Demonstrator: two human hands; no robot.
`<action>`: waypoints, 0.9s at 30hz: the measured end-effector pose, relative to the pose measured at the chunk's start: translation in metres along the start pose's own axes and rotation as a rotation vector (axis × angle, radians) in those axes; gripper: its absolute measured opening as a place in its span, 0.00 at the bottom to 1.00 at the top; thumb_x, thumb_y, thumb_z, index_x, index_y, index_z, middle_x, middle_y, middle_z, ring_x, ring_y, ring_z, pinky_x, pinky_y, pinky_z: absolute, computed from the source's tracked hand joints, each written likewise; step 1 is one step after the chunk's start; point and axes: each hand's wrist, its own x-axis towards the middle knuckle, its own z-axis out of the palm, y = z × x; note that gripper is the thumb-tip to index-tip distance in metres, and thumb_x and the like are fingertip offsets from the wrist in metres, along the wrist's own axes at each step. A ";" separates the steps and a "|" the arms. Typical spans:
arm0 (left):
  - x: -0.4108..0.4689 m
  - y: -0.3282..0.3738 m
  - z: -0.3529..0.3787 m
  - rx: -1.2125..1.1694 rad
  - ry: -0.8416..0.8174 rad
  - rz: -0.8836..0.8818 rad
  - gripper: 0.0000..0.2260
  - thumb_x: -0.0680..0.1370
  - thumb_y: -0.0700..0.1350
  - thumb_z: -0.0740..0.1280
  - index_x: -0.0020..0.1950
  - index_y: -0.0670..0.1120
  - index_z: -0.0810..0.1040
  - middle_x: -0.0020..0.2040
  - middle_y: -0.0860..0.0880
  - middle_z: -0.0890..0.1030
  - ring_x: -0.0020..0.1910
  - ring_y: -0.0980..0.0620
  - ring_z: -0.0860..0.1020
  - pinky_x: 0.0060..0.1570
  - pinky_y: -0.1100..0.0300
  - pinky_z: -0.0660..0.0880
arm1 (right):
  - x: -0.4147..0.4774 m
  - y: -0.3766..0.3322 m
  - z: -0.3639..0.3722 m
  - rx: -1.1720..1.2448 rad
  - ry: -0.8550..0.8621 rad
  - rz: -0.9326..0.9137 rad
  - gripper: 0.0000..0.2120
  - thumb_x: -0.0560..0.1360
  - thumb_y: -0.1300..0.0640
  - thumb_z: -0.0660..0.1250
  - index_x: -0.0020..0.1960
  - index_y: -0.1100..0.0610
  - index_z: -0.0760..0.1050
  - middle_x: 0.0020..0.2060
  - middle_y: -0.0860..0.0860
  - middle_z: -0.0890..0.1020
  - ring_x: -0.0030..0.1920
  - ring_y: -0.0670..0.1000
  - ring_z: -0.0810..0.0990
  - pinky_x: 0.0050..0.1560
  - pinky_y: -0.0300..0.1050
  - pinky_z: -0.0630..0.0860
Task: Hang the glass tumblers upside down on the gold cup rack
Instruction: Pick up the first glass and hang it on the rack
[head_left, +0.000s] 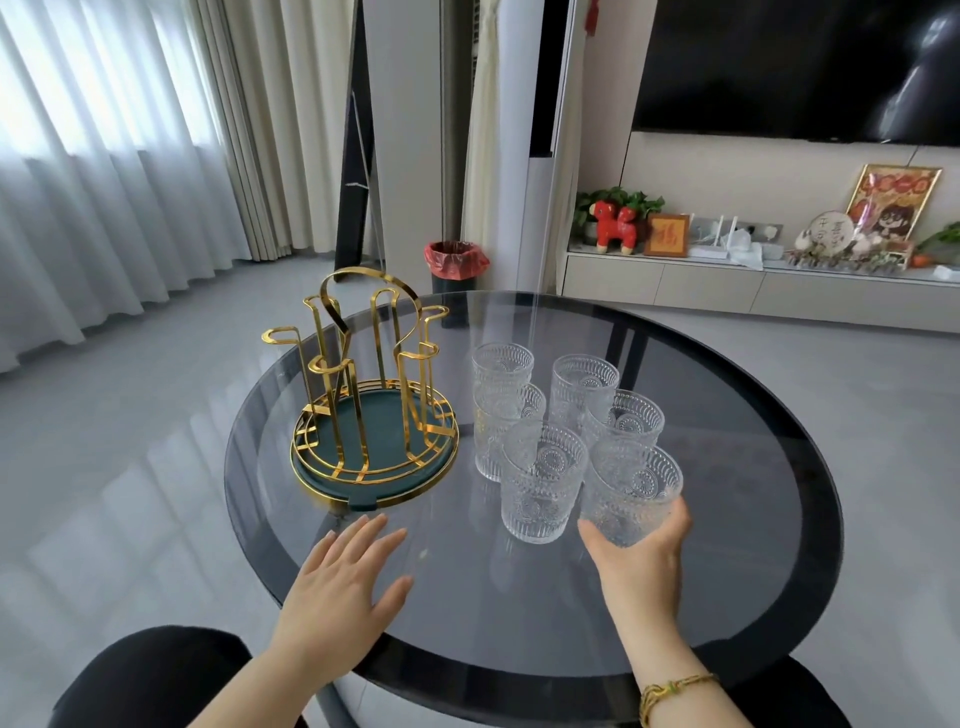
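Observation:
A gold wire cup rack (363, 384) with a dark green round base stands on the left part of the round glass table (753, 519); its loops are bare. Several embossed clear glass tumblers (543, 478) stand upright in a cluster to the right of the rack. My right hand (641, 564) wraps around the nearest right tumbler (631, 491) from below and behind, thumb on its left side. My left hand (345, 587) lies flat, fingers spread, on the table just in front of the rack, holding nothing.
The table has a dark rim, and its near edge is close to my body. Behind it are a red-lined bin (456, 262), a low TV cabinet (727, 280) with ornaments, and curtains (104, 156) at the left.

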 end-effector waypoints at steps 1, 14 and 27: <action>0.000 0.000 -0.001 -0.008 -0.010 0.001 0.24 0.78 0.60 0.49 0.72 0.57 0.50 0.75 0.54 0.49 0.73 0.54 0.45 0.69 0.56 0.38 | -0.001 -0.001 -0.002 0.013 0.008 0.001 0.40 0.62 0.58 0.74 0.66 0.53 0.54 0.64 0.56 0.71 0.59 0.60 0.72 0.51 0.47 0.69; 0.013 -0.001 -0.072 -0.393 0.729 0.121 0.12 0.71 0.38 0.68 0.54 0.40 0.77 0.52 0.41 0.79 0.53 0.44 0.76 0.49 0.45 0.70 | 0.007 -0.098 -0.053 -0.032 -0.216 -0.380 0.43 0.56 0.61 0.77 0.63 0.40 0.60 0.53 0.31 0.69 0.51 0.33 0.68 0.55 0.40 0.62; 0.063 -0.018 -0.098 -0.286 0.690 0.147 0.14 0.73 0.41 0.61 0.57 0.40 0.76 0.57 0.40 0.79 0.63 0.48 0.62 0.60 0.47 0.58 | 0.050 -0.222 0.003 -0.651 -0.785 -0.780 0.32 0.56 0.46 0.72 0.50 0.31 0.56 0.50 0.36 0.65 0.43 0.34 0.63 0.40 0.22 0.64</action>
